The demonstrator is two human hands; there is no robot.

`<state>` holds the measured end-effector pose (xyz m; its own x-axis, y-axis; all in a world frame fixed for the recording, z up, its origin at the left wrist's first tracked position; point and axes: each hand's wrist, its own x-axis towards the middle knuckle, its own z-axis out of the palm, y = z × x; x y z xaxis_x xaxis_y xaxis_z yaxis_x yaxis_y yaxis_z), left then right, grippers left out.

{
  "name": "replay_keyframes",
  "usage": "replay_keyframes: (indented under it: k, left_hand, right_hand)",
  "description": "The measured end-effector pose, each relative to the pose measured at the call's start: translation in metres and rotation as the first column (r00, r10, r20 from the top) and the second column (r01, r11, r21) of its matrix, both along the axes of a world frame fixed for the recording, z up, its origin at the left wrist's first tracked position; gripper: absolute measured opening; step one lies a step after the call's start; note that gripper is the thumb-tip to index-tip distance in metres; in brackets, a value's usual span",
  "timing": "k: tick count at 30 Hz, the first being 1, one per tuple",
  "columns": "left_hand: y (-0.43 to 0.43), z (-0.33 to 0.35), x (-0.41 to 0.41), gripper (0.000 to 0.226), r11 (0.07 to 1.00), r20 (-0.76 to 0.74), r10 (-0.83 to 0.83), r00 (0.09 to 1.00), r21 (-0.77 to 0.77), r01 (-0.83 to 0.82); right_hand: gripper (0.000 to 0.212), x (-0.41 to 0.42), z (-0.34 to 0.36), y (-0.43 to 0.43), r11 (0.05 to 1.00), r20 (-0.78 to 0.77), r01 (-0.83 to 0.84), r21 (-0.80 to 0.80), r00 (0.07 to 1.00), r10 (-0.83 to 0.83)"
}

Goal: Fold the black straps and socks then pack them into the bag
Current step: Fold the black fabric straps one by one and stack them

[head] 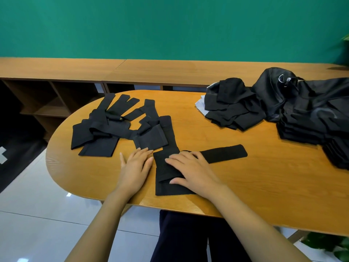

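Head view, looking down on a work surface. A green wall fills the upper frame. Below it, a long wooden shelf unit runs the full width. Its open compartments at the upper left are in shadow, and their contents cannot be made out.

An oval wooden table occupies the centre and right. At its right end lies a black bag, slumped, with a metal ring near its top. What the bag holds cannot be told. A stack of folded black pieces lies against the bag at the right edge, and whether it is inside the bag's opening is unclear. A heap of black socks rests just left of the bag, over a pale cloth.

At centre left, a pile of black straps lies fanned out and overlapping.

At lower centre, one strap lies partly folded on the table, with a long end reaching toward the right. The right hand lies flat on it. Its fingers are straight and spread, pressing the fold down, and the thumb rests across the lower layer. It grips nothing.

The left hand lies flat on the table just left of this strap, fingers straight and together. The forefinger side touches the strap's left edge. It holds nothing.
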<state>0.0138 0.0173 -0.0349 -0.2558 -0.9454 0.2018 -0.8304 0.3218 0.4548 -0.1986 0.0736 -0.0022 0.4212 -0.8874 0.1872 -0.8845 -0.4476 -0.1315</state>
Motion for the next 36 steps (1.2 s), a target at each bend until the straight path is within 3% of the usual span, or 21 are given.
replay_keyframes:
  k: [3, 6, 9, 13, 15, 19, 23, 27, 30, 33, 36]
  left_hand:
    - [0.006, 0.002, -0.007, 0.051, 1.000, -0.043, 0.012, 0.999, 0.024, -0.011]
    - [0.011, 0.001, -0.012, 0.058, 0.998, -0.005, 0.002, 1.000, 0.056, -0.002]
    - [0.014, 0.000, -0.019, 0.054, 0.998, 0.091, 0.017, 0.996, 0.060, -0.023]
    - [0.022, 0.007, -0.042, 0.067, 0.994, 0.059, 0.054, 0.997, 0.097, -0.059]
    - [0.024, 0.006, -0.047, 0.069, 0.996, 0.151, 0.017, 0.988, 0.086, -0.030]
    - [0.015, 0.010, -0.033, 0.048, 0.998, 0.199, 0.008, 0.980, 0.061, -0.021]
    - [0.011, 0.019, -0.028, 0.048, 0.997, 0.236, 0.069, 0.969, -0.041, -0.061]
    - [0.018, 0.020, -0.050, 0.036, 0.993, 0.107, 0.042, 0.993, -0.117, -0.030]
    - [0.027, 0.019, -0.069, 0.049, 0.985, 0.054, -0.100, 0.993, -0.136, 0.107]
    - [0.030, 0.013, -0.083, 0.044, 0.946, 0.057, -0.318, 0.946, -0.052, 0.321]
    - [0.029, 0.009, -0.086, 0.044, 0.914, 0.009, -0.405, 0.914, -0.043, 0.405]
  right_hand:
    - [0.044, 0.007, -0.006, -0.007, 0.999, -0.037, -0.011, -0.041, 0.999, 0.009]
    - [0.035, 0.001, -0.010, -0.005, 0.989, 0.131, 0.145, -0.037, 0.982, -0.139]
    - [0.034, -0.008, -0.011, -0.001, 0.961, 0.348, 0.274, 0.026, 0.899, -0.266]
    - [0.039, -0.015, -0.012, 0.003, 0.968, 0.493, 0.230, 0.102, 0.833, -0.250]
    - [0.045, -0.022, -0.016, 0.007, 0.981, 0.505, 0.184, 0.058, 0.842, -0.188]
    - [0.053, -0.058, -0.024, 0.017, 0.975, 0.422, 0.201, -0.098, 0.895, -0.142]
    - [0.065, -0.090, -0.028, 0.029, 0.987, 0.351, 0.142, 0.072, 0.923, -0.159]
    - [0.071, -0.098, -0.031, 0.036, 0.975, 0.483, 0.081, 0.206, 0.858, -0.173]
    - [0.061, -0.096, -0.024, 0.037, 0.973, 0.584, 0.159, 0.165, 0.780, -0.226]
    - [0.038, -0.100, -0.017, 0.026, 0.920, 0.419, 0.383, 0.081, 0.824, -0.380]
    - [0.055, -0.102, -0.018, 0.013, 0.843, 0.102, 0.496, 0.209, 0.846, -0.523]
